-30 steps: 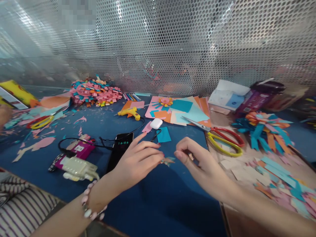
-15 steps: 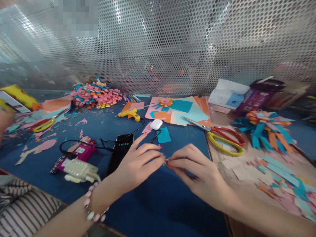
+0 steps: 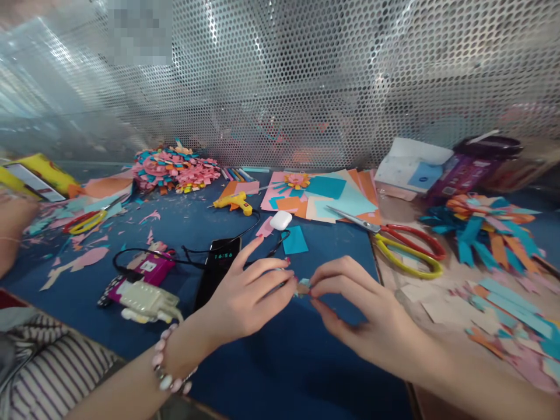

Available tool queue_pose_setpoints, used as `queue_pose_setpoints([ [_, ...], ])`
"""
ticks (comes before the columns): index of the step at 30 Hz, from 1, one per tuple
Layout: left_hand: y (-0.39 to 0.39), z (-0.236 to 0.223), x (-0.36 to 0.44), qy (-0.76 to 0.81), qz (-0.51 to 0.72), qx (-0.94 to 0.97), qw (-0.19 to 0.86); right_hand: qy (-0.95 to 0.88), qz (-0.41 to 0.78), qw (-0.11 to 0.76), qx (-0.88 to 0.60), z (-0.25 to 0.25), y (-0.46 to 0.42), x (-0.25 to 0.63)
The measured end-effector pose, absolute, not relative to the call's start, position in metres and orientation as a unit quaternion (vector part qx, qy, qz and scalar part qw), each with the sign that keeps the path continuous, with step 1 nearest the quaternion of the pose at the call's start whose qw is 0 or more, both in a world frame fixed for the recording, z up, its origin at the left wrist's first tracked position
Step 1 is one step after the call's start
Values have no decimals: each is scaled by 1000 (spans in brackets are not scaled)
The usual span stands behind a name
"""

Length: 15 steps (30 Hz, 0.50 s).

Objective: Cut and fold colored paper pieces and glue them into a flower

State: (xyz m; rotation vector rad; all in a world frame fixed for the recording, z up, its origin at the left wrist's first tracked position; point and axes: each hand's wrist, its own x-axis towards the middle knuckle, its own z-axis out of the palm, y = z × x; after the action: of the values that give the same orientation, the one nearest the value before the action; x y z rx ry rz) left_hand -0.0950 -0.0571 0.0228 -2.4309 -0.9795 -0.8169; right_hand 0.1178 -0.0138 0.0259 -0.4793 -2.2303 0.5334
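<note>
A small piece of paper point(image 3: 303, 287), pale blue and tan-orange, is pinched between my two hands above the blue tabletop point(image 3: 280, 373). My left hand point(image 3: 245, 297) grips its left side, the thumb hidden beneath and the index finger stretched forward. On its right edge the thumb and fingertips of my right hand point(image 3: 363, 312) are closed. Just beyond the hands lie a blue paper square point(image 3: 296, 240), a white earbud case point(image 3: 280, 220) and a pink paper piece point(image 3: 265, 227). A phone point(image 3: 215, 265) is partly covered by my left hand.
Red-and-yellow scissors point(image 3: 411, 251) lie on the right beside a paper flower point(image 3: 490, 227). A yellow glue gun point(image 3: 234, 202), paper sheets point(image 3: 345, 204) and a pile of paper flowers point(image 3: 170, 166) sit farther back. A cabled power bank point(image 3: 144, 274) lies left; another person's hand point(image 3: 13, 227) is at far left.
My hands have drawn slightly apart, so more of the small paper piece shows between them. The view has shifted a little, and the other person's hand shows more at far left.
</note>
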Motion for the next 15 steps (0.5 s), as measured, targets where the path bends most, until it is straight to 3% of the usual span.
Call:
queue_pose_setpoints([
  [15, -52, 12, -99, -351, -301, -876, 136, -841, 267, 385, -270, 21, -13, 124],
])
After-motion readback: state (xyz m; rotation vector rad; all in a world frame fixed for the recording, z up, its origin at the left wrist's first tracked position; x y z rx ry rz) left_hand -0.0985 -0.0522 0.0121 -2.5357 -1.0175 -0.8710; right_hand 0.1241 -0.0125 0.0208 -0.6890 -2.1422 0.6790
